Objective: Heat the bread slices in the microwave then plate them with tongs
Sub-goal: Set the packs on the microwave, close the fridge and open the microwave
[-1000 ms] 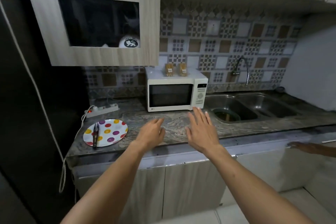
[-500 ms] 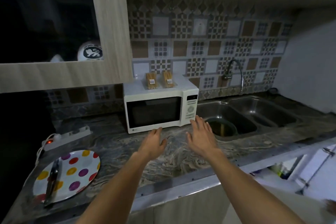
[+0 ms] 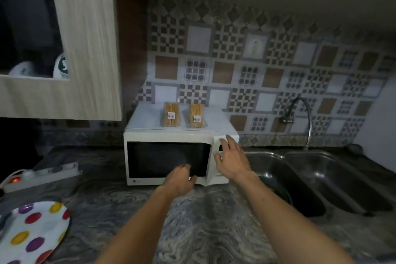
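Mid-frame, right hand (image 3: 232, 159) rests loose, spread fingers on the microwave (image 3: 171, 156) panel; left hand (image 3: 181, 180) relaxed, grasping nothing, at the door; two bread packs (image 3: 172, 114) on top.

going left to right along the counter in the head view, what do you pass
polka-dot plate → power strip → microwave → left hand → right hand → sink

Your right hand (image 3: 232, 159) spread at the microwave (image 3: 171, 158) panel, your left hand (image 3: 180, 181) at its door, two bread packs (image 3: 183, 114) on top, dotted plate (image 3: 36, 231) on the surface (image 3: 203, 221).
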Motion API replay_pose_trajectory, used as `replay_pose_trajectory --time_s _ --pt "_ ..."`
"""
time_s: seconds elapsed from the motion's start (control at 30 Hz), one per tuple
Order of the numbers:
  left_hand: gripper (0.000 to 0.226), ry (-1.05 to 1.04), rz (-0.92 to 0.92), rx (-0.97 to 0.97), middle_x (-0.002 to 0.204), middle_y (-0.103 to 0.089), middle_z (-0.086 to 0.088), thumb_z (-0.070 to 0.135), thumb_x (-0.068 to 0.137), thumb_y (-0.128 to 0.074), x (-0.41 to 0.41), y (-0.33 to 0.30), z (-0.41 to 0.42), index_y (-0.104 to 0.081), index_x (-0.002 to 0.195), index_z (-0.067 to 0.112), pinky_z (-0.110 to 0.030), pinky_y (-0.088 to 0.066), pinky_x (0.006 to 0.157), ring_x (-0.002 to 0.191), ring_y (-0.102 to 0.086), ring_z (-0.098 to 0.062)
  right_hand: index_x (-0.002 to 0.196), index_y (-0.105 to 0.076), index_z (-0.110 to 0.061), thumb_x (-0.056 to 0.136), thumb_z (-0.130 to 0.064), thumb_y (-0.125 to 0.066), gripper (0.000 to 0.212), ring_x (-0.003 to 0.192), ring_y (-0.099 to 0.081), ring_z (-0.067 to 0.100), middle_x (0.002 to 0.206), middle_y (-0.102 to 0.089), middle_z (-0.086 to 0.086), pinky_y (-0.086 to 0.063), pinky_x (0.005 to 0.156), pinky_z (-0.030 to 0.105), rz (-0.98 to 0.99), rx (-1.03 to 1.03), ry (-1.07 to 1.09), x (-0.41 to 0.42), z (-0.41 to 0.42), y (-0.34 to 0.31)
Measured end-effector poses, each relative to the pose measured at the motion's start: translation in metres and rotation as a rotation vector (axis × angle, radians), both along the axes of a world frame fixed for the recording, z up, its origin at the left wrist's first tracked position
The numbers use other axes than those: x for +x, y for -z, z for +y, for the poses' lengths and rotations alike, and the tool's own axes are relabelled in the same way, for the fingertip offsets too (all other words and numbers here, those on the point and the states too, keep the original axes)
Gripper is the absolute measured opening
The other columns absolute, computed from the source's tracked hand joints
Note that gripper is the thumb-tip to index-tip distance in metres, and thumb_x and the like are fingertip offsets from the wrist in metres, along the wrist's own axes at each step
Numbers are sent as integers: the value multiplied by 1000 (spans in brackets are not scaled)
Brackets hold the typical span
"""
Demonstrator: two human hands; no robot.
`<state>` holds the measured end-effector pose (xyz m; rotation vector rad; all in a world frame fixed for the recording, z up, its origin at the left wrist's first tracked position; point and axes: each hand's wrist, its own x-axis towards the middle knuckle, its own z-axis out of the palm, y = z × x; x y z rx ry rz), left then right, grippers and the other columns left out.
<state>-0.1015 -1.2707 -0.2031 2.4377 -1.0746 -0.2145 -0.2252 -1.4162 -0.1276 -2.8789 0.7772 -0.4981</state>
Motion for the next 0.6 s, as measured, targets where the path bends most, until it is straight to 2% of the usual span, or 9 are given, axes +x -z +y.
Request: replay_pose_trajectory --time_s 0.1,0.2,0.4,0.5,0.6 --pt "51 -32 46 -6 124 -59 -9 46 92 -53 7 -2 -41 -51 132 14 -39 -51 90 111 -58 -29 155 -24 -10 103 -40 -39 62 151 -13 27 165 -12 13 -12 124 38 -4 -11 -61 23 -38 -9" --pt "47 -36 77 -16 117 -62 -13 44 90 -55 9 3 -76 -53 121 9 -43 -52 85 103 -60 -33 157 -21 -12 103 -44 -35 64 152 -12 25 166 -10 11 -9 123 37 56 -25 -115 43 -69 -8" --pt "38 -31 201 -128 110 -66 -11 37 92 -62 17 12 -120 -58 117 8 -35 -52 81 100 -62 -27 159 -14 -17 103 -53 -27 68 153 -7 21 167 -7 6 -4 125 40 205 11 -221 71 -104 -1" --pt "42 -33 240 -212 116 -67 -10 36 91 -65 17 12 -135 -59 123 9 -25 -45 79 108 -62 -27 160 -10 -18 102 -56 -25 70 154 -3 19 168 -4 3 -1 125 39 214 -5 -278 76 -116 0" --pt "51 -96 255 -270 119 -68 -7 46 87 -67 18 16 -152 -60 127 16 -27 -48 84 109 -63 -27 160 -4 -20 101 -60 -23 74 154 4 17 168 4 1 3 124 38 277 13 -325 80 -129 -3"
